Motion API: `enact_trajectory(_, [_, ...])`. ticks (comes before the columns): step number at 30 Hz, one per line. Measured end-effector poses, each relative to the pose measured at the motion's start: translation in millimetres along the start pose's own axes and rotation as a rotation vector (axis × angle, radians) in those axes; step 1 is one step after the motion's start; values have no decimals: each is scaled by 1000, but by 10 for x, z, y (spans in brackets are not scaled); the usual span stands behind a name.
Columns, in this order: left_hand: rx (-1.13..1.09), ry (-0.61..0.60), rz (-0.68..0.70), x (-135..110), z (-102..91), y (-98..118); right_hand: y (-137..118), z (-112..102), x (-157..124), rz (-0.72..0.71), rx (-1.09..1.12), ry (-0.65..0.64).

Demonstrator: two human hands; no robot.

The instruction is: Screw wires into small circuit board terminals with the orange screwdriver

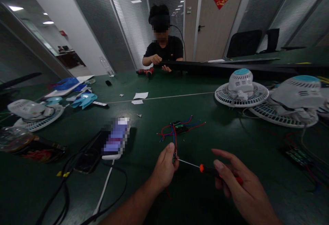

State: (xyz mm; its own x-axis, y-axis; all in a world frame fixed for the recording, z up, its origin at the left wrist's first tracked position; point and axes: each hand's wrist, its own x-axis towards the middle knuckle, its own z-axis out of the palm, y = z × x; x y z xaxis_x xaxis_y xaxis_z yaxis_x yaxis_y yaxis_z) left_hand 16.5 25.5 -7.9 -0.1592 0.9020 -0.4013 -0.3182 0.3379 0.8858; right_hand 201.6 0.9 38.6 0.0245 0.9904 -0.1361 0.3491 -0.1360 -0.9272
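My left hand (166,166) pinches a small circuit board (174,157), mostly covered by the fingers, with red and blue wires rising from it. In my right hand (236,184) is a screwdriver (209,170) with a black and orange handle, held between thumb and fingers while the index finger stretches out. The screwdriver's thin shaft points left, and its tip meets the board near my left fingertips; exact contact is hard to tell. Just beyond lies another circuit board (181,129) with red and blue wires spread on the green table (144,194).
Fan heads (241,86) lie at right, and another fan part (36,113) at left. A lit phone (117,137) on a white cable, a drink bottle (38,147) and black cables occupy the left. Across the table sits a person (164,48), near a red drill (146,71). More boards (299,156) lie right.
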Motion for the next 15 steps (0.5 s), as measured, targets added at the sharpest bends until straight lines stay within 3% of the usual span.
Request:
enact_trajectory(8, [-1,-3,-3,14,-19,-22,23,-19,25,19,1,-25])
enact_trajectory(15, [9,-3,-2,27,-17,-32,33,2,20,12,-38,62])
